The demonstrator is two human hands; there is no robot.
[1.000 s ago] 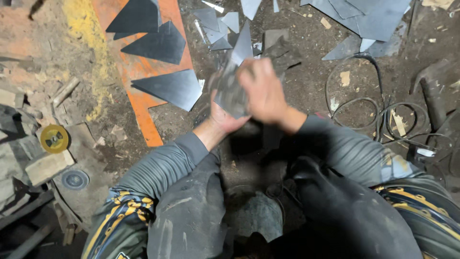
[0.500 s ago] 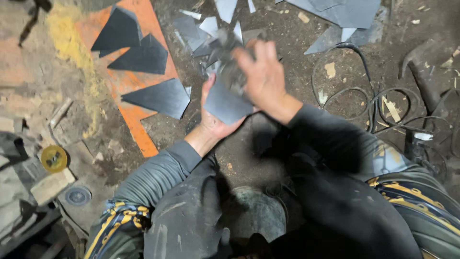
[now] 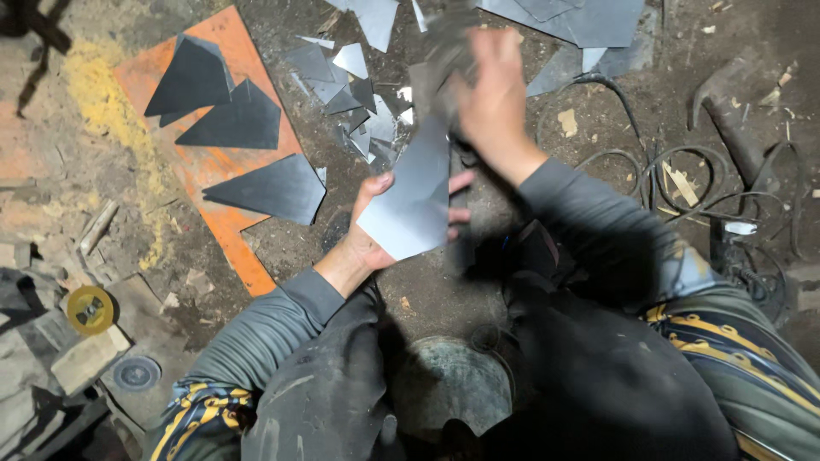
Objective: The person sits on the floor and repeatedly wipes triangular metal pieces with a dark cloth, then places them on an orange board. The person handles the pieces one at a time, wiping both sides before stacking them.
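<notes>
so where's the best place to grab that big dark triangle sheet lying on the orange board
Take the dark triangular sheet at its wide right end, coming from the right side. That edge juts past the orange board over the dirt, so fingers could slip under it. It lies flat, and its left end tapers to a sharp point.

A metal sheet piece (image 3: 412, 198) is held at the centre of the view, gripped from the left by the left hand (image 3: 369, 229) and met from above by the right hand (image 3: 489, 101). Behind the hands, a heap of cut metal scraps (image 3: 350, 90) is spread on the ground (image 3: 427, 294), with larger sheets (image 3: 581, 21) lying farther back and to the right. To the left, three triangular plates (image 3: 243, 154) are laid on a flat board (image 3: 224, 224). Coiled cable (image 3: 675, 183) is placed to the right of the right forearm. A small disc (image 3: 90, 309) and a round wheel (image 3: 137, 373) are located at the lower left, near a block (image 3: 85, 358). A round vessel (image 3: 453, 384) is set between the knees.
</notes>
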